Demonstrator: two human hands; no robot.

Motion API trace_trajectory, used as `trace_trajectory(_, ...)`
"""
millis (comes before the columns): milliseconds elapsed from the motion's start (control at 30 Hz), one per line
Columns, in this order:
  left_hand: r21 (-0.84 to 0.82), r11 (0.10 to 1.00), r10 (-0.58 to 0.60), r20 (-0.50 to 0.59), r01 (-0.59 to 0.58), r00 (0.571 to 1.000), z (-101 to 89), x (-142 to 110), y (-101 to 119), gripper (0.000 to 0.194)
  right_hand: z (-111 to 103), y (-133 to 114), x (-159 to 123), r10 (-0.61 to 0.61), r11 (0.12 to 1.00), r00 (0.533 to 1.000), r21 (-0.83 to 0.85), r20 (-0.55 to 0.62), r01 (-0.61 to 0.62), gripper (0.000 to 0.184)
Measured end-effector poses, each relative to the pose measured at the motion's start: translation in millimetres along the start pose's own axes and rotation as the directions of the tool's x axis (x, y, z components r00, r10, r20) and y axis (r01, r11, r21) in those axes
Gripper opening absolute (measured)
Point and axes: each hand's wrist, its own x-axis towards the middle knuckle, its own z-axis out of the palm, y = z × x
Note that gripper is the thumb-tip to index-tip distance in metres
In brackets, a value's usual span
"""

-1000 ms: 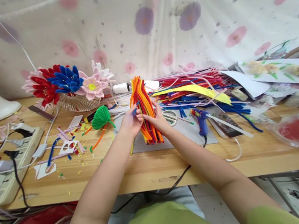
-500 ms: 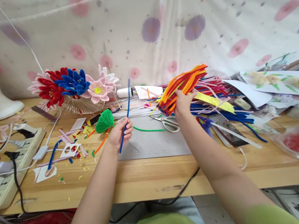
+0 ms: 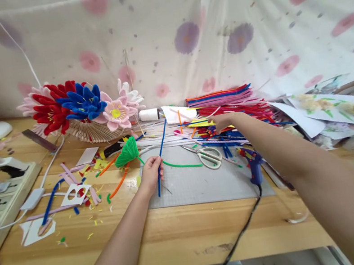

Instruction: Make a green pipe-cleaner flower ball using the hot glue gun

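Observation:
My left hand [image 3: 154, 173] is closed on a blue pipe cleaner [image 3: 164, 141], held upright and slightly tilted over the grey cutting mat [image 3: 187, 190]. Beside that hand lies a green pleated pipe-cleaner piece [image 3: 127, 152] with a green stem [image 3: 183, 165] running across the mat. My right hand [image 3: 222, 122] reaches into the pile of pipe cleaners at the back, by a yellow bunch [image 3: 200, 123] and red ones [image 3: 245, 111]. Its fingertips are partly hidden among them, so its grip is unclear. Scissors [image 3: 209, 158] lie on the mat below it.
A blue glue gun [image 3: 254, 168] sits at the mat's right, its cord crossing the table edge. At left are pipe-cleaner flowers [image 3: 82, 102], scraps, cut paper [image 3: 74, 194] and a power strip [image 3: 19, 192]. Papers [image 3: 298, 122] and plastic bags crowd the right.
My right hand has let go of the orange pipe-cleaner bundle, which no longer shows, and is now at the pile. My left hand still holds the blue pipe cleaner. The camera view has shifted.

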Motion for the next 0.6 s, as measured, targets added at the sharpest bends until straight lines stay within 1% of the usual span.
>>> trace_trajectory(33,0.007,1.0,0.0,-0.004,0.0,1.0,0.1,0,-1,0.035,3,-3,-1,-0.006,0.998,0.999,-0.065,0.045,0.009,0.078)
trace_trajectory(67,0.011,1.0,-0.001,-0.01,0.001,1.0,0.3,0,-1,0.035,6,-5,-3,-0.014,0.991,0.998,-0.129,0.065,0.022,0.079)
trace_trajectory(100,0.016,1.0,0.0,-0.02,0.001,1.0,0.5,-1,0,0.034,7,-6,-4,-0.023,0.982,0.997,-0.186,0.069,0.036,0.073)
trace_trajectory(133,0.024,1.0,0.002,-0.03,-0.001,1.0,0.7,-1,1,0.034,7,-5,-5,-0.041,0.971,0.998,-0.232,0.052,0.052,0.064)
trace_trajectory(200,0.051,0.999,0.022,-0.06,-0.019,0.998,1.0,-1,3,0.034,2,1,-7,-0.073,0.959,0.997,-0.275,0.004,0.071,0.045)
trace_trajectory(267,0.09,0.994,0.062,-0.087,-0.054,0.994,1.0,1,3,0.035,-8,13,-9,-0.082,0.961,0.993,-0.27,-0.088,0.055,0.037)
trace_trajectory(300,0.11,0.991,0.088,-0.096,-0.077,0.991,0.8,2,2,0.036,-15,20,-11,-0.088,0.966,0.983,-0.254,-0.16,0.046,0.035)
trace_trajectory(333,0.135,0.985,0.119,-0.105,-0.105,0.987,0.4,4,1,0.039,-22,28,-14,-0.092,0.971,0.968,-0.236,-0.235,0.035,0.033)
trace_trajectory(400,0.215,0.962,0.193,-0.107,-0.167,0.975,-0.3,8,-3,0.043,-36,43,-22,-0.061,0.981,0.924,-0.194,-0.377,-0.014,0.035)
trace_trajectory(467,0.329,0.918,0.263,-0.087,-0.221,0.961,-0.3,12,-7,0.045,-49,53,-33,0.016,0.986,0.874,-0.14,-0.486,-0.096,0.04)
trace_trajectory(533,0.462,0.852,0.307,-0.063,-0.245,0.95,2.3,15,-8,0.047,-59,58,-44,0.142,0.974,0.817,-0.067,-0.559,-0.215,0.041)
trace_trajectory(600,0.58,0.778,0.338,-0.061,-0.242,0.939,8.1,15,-7,0.049,-66,58,-53,0.236,0.955,0.795,-0.019,-0.559,-0.297,0.037)
